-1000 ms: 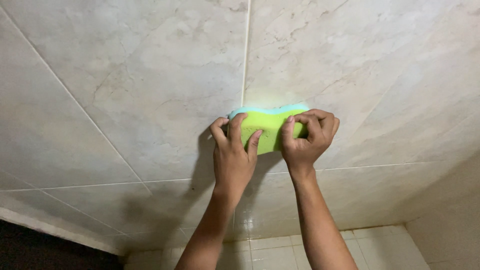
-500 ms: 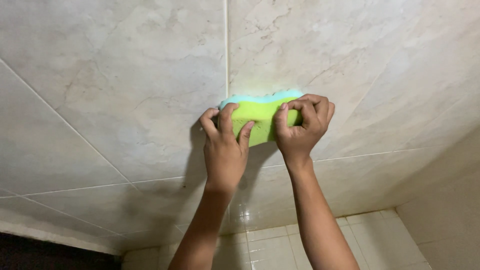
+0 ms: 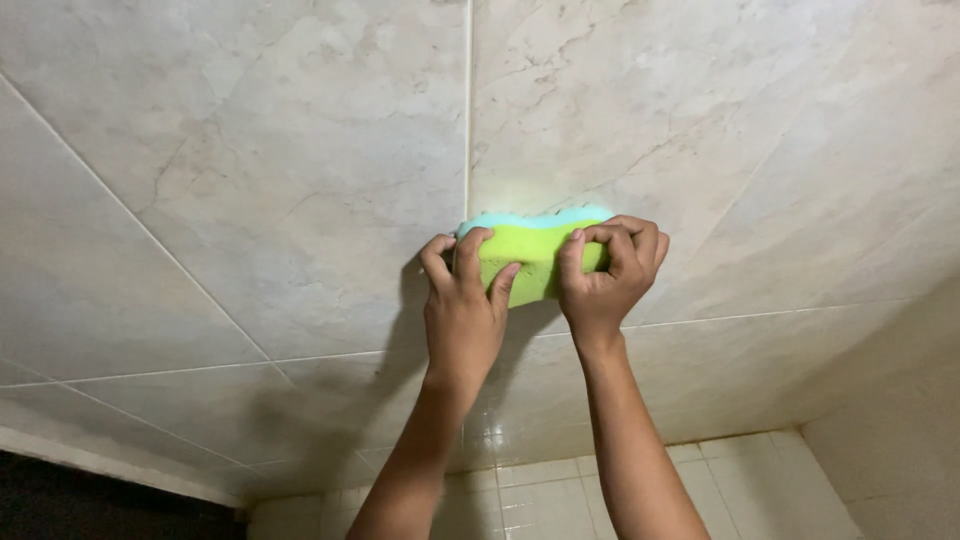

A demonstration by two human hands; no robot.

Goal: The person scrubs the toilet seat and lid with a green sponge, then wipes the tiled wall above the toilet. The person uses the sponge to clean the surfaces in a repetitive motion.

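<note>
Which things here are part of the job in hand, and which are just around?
In use:
left hand
right hand
green and blue sponge
marbled tile surface

Just around:
small glossy tiles
dark opening

Both hands, left point(image 3: 465, 315) and right point(image 3: 600, 280), and both forearms are bare, without sleeves, rings or watch.

Near the centre of the frame, the left hand point(image 3: 463, 310) and the right hand point(image 3: 605, 280) are pressing a green sponge point(image 3: 535, 258) (its far layer is light blue) against the marbled tile surface point(image 3: 280, 180), just right of a grout line point(image 3: 468, 110) running to the top edge.
</note>
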